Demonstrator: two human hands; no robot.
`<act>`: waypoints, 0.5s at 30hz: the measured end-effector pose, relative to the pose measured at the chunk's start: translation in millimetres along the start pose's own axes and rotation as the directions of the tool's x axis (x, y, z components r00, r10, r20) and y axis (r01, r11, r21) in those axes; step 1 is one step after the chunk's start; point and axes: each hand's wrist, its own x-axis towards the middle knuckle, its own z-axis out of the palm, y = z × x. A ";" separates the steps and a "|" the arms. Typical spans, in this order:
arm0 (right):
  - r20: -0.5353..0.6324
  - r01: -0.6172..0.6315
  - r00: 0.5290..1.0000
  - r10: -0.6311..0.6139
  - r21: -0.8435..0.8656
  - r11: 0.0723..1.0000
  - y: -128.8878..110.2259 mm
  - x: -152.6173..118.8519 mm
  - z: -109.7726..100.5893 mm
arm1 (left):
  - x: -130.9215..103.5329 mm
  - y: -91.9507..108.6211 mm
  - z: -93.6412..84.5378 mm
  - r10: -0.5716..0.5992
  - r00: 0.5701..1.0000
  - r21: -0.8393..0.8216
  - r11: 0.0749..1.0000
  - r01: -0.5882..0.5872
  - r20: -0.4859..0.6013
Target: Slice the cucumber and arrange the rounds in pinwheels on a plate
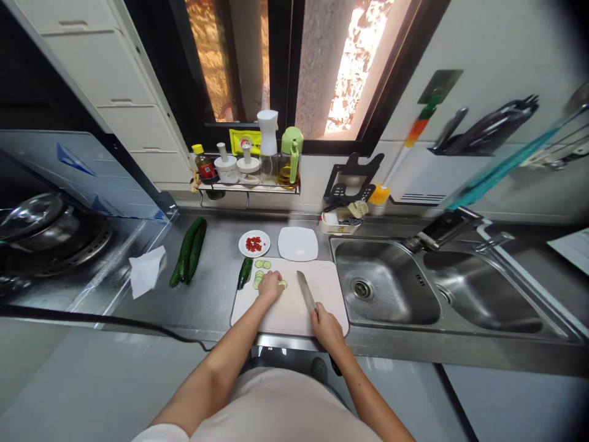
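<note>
In my right hand (327, 326) is a kitchen knife (307, 291), gripped by its handle. Its blade lies low over the right half of the white cutting board (294, 316), pointing away from me; contact with the board is hard to judge. My left hand (270, 286) rests on the board's left half, fingers bent and closed on cucumber slices, with one pale slice (283, 284) showing beside the fingertips. More cucumber slices (259, 276) lie left of and beyond that hand. A dark green cucumber piece (245, 272) sits at the board's left edge.
Behind the board stand a plate of chopped red pieces (254, 244) and a white square plate (298, 244). Whole cucumbers (189, 250) and a white paper (146, 270) lie to the left. A double sink (391, 313) adjoins on the right. A condiment rack (248, 187) hangs behind.
</note>
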 end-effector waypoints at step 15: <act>-0.021 -0.033 0.999 0.034 0.034 0.999 12.3 -3.5 3.4 | -43.7 0.1 12.9 0.032 0.999 -0.356 0.934 -0.036 -0.016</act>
